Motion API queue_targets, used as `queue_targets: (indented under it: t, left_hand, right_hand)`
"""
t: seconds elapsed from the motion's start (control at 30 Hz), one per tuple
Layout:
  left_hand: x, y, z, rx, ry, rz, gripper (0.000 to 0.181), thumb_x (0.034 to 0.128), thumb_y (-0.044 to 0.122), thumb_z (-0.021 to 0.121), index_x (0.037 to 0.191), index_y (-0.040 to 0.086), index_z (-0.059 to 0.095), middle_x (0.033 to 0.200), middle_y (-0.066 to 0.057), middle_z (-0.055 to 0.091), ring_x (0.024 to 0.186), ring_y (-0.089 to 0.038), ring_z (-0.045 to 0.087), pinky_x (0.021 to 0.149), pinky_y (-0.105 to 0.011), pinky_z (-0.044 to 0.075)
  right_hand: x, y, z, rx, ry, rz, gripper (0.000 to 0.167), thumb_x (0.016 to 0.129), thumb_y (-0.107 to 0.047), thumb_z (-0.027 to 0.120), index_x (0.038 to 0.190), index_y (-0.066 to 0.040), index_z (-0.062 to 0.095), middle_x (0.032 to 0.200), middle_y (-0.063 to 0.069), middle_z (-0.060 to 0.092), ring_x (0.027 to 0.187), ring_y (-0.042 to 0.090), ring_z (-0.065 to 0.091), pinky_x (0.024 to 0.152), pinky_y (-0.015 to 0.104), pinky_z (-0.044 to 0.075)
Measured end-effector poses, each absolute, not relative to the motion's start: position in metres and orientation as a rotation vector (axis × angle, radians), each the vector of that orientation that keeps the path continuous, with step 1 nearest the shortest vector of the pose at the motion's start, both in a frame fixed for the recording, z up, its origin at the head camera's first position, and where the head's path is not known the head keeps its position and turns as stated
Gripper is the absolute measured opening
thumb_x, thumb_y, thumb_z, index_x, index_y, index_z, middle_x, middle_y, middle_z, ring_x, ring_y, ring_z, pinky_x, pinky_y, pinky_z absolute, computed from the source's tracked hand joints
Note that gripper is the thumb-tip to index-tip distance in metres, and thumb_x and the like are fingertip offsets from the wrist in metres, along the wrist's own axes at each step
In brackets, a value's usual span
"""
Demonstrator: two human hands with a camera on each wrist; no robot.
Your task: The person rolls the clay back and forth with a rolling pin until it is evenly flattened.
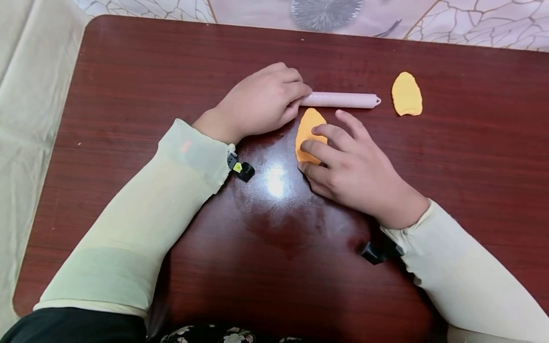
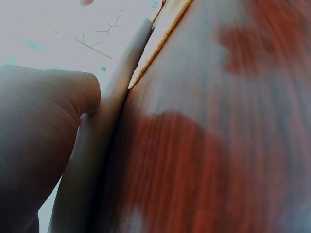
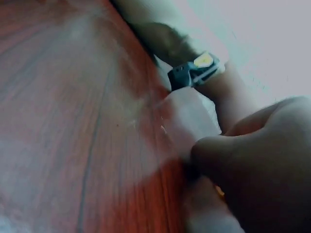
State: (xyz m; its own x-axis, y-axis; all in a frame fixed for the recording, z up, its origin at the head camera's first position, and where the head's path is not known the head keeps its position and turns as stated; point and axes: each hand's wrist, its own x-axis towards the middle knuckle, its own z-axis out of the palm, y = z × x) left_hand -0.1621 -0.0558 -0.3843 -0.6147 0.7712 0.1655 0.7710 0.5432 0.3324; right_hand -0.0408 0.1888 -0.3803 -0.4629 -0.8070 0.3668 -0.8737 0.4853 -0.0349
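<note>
A pale pink rolling pin [image 1: 343, 100] lies on the table, its left end hidden under my left hand [image 1: 263, 102]. That hand grips the pin, and in the left wrist view the thumb [image 2: 82, 92] lies against the rolling pin [image 2: 104, 116]. Just below it is a flat, pointed oval of orange-yellow dough or clay [image 1: 310, 128]. My right hand [image 1: 360, 171] reaches over this piece, with bent, spread fingers touching it and its lower edge. In the right wrist view the thumb [image 3: 214, 153] hides nearly all of the piece.
A second flat yellow oval [image 1: 407, 94] lies right of the pin's tip. The dark red wooden table [image 1: 257, 267] has smeary, shiny patches in the middle. Patterned wall panels [image 1: 257, 12] stand behind it, and pale fabric [image 1: 34, 119] hangs at the left.
</note>
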Motion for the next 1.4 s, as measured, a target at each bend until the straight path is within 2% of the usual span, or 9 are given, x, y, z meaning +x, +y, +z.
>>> queue_targets:
  t: [0.1, 0.2, 0.3, 0.43, 0.7, 0.77, 1.0, 1.23, 1.4]
  left_hand:
    - [-0.163, -0.056, -0.385, 1.378, 2.758, 0.593, 0.036, 0.1136, 0.017, 0.054, 0.137, 0.004, 0.077, 0.129, -0.011, 0.076, 0.121, -0.034, 0.064, 0.113, -0.04, 0.049]
    - [-0.163, -0.055, -0.385, 1.385, 2.757, 0.592, 0.036, 0.1131, 0.017, 0.053, 0.137, 0.003, 0.077, 0.128, -0.011, 0.076, 0.12, -0.034, 0.064, 0.112, -0.04, 0.049]
    - [-0.164, -0.055, -0.385, 1.389, 2.756, 0.592, 0.036, 0.1126, 0.016, 0.053, 0.136, 0.003, 0.077, 0.128, -0.011, 0.076, 0.12, -0.034, 0.064, 0.112, -0.041, 0.049]
    - [-0.164, -0.056, -0.385, 1.387, 2.762, 0.598, 0.036, 0.1128, 0.016, 0.053, 0.136, 0.004, 0.077, 0.127, -0.011, 0.076, 0.119, -0.034, 0.064, 0.112, -0.04, 0.049]
    - [-0.164, -0.058, -0.383, 1.394, 2.772, 0.607, 0.035, 0.1134, 0.017, 0.055, 0.136, 0.004, 0.078, 0.127, -0.011, 0.076, 0.12, -0.034, 0.064, 0.112, -0.04, 0.049]
    - [-0.164, -0.057, -0.384, 1.391, 2.771, 0.61, 0.034, 0.1133, 0.017, 0.055, 0.136, 0.004, 0.078, 0.127, -0.011, 0.076, 0.119, -0.034, 0.064, 0.112, -0.04, 0.049]
    - [-0.163, -0.055, -0.387, 1.409, 2.767, 0.62, 0.035, 0.1119, 0.015, 0.054, 0.135, 0.004, 0.078, 0.126, -0.011, 0.077, 0.119, -0.034, 0.064, 0.111, -0.04, 0.049]
    - [-0.163, -0.057, -0.385, 1.386, 2.765, 0.613, 0.035, 0.1125, 0.016, 0.054, 0.136, 0.004, 0.078, 0.127, -0.01, 0.076, 0.12, -0.034, 0.064, 0.112, -0.039, 0.049]
    - [-0.162, -0.055, -0.385, 1.382, 2.762, 0.619, 0.035, 0.113, 0.017, 0.055, 0.136, 0.005, 0.078, 0.127, -0.01, 0.077, 0.119, -0.033, 0.064, 0.111, -0.039, 0.049]
  right_hand:
    - [-0.051, 0.197, -0.384, 1.416, -2.481, 0.523, 0.009, 0.1, -0.019, 0.083, 0.107, -0.016, 0.088, 0.126, 0.01, 0.077, 0.129, 0.043, 0.063, 0.121, 0.066, 0.042]
    - [-0.062, 0.209, -0.385, 1.409, -2.517, 0.711, 0.019, 0.093, -0.019, 0.092, 0.111, -0.014, 0.086, 0.127, 0.01, 0.077, 0.129, 0.042, 0.062, 0.119, 0.057, 0.043]
    - [-0.067, 0.217, -0.386, 1.445, -2.525, 0.73, 0.021, 0.094, -0.018, 0.092, 0.113, -0.014, 0.086, 0.126, 0.01, 0.078, 0.13, 0.042, 0.063, 0.12, 0.052, 0.043]
    - [-0.068, 0.217, -0.386, 1.491, -2.453, 0.659, 0.017, 0.1, -0.019, 0.087, 0.115, -0.012, 0.085, 0.121, 0.01, 0.079, 0.127, 0.041, 0.066, 0.117, 0.05, 0.047]
    - [-0.066, 0.204, -0.385, 1.497, -2.234, 0.53, 0.014, 0.111, -0.009, 0.067, 0.113, -0.001, 0.078, 0.107, 0.013, 0.079, 0.107, 0.041, 0.072, 0.092, 0.053, 0.057]
    - [-0.066, 0.205, -0.386, 1.489, -2.245, 0.538, 0.016, 0.112, -0.009, 0.065, 0.113, -0.001, 0.079, 0.107, 0.012, 0.08, 0.107, 0.04, 0.073, 0.092, 0.053, 0.057]
    - [-0.065, 0.216, -0.386, 1.491, -2.444, 0.618, 0.022, 0.1, -0.021, 0.087, 0.118, -0.009, 0.085, 0.115, 0.006, 0.083, 0.115, 0.036, 0.071, 0.108, 0.05, 0.055]
    - [-0.065, 0.214, -0.388, 1.516, -2.33, 0.513, 0.021, 0.111, -0.012, 0.068, 0.126, -0.004, 0.08, 0.111, 0.01, 0.08, 0.104, 0.037, 0.072, 0.094, 0.051, 0.058]
    - [-0.063, 0.214, -0.389, 1.522, -2.351, 0.52, 0.022, 0.108, -0.007, 0.072, 0.128, -0.004, 0.08, 0.112, 0.01, 0.08, 0.104, 0.037, 0.072, 0.091, 0.052, 0.059]
